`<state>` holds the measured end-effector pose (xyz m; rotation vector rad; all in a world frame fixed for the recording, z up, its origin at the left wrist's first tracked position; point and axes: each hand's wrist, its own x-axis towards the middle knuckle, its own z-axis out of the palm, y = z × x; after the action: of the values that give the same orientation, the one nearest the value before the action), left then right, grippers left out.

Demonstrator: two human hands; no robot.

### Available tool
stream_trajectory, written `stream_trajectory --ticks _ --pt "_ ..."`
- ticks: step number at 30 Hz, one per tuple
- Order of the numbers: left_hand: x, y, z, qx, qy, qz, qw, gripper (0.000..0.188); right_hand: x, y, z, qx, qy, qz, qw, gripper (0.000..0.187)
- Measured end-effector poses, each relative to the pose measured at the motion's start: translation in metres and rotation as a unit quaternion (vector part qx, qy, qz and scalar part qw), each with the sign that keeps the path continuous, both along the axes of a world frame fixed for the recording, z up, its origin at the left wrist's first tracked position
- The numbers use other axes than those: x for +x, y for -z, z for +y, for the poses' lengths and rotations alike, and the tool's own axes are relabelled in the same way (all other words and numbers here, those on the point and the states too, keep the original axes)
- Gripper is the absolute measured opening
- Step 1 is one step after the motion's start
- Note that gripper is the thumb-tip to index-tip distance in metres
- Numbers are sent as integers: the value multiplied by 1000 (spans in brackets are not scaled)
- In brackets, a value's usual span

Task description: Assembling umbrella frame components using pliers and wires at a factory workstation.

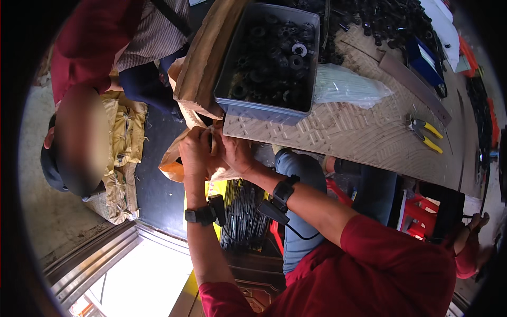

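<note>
Both my hands are at the near left corner of the worktable, close together on a brown paper sack (171, 165). My left hand (194, 151) has its fingers curled in at the sack's upper edge. My right hand (236, 153) sits just to the right, fingers bent against the same paper. A small dark patch shows between the hands; whether it is a part or a gap I cannot tell. Directly beyond them stands a grey plastic bin (264, 108) holding many black round parts and one lighter ring. Below the hands lies a bundle of thin dark rods (245, 211).
A long brown slab (203, 63) leans along the bin's left side. On the patterned tabletop (338, 132) are a clear plastic bag (351, 87), yellow-handled pliers (426, 134), a blue box (425, 61) and black parts (377, 21). Another person stands left near yellowish sacks (124, 153); a red stool (420, 214) is right.
</note>
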<state>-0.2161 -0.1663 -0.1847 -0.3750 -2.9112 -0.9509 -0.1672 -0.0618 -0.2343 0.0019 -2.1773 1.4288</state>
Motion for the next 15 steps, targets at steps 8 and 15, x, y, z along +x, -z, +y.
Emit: stream_trajectory --ticks 8,15 --pt "9 -9 -8 -53 -58 12 997 27 5 1 -4 102 -18 -26 994 22" --pt "32 -73 5 222 -102 -70 967 26 3 10 -1 47 -3 12 999 25"
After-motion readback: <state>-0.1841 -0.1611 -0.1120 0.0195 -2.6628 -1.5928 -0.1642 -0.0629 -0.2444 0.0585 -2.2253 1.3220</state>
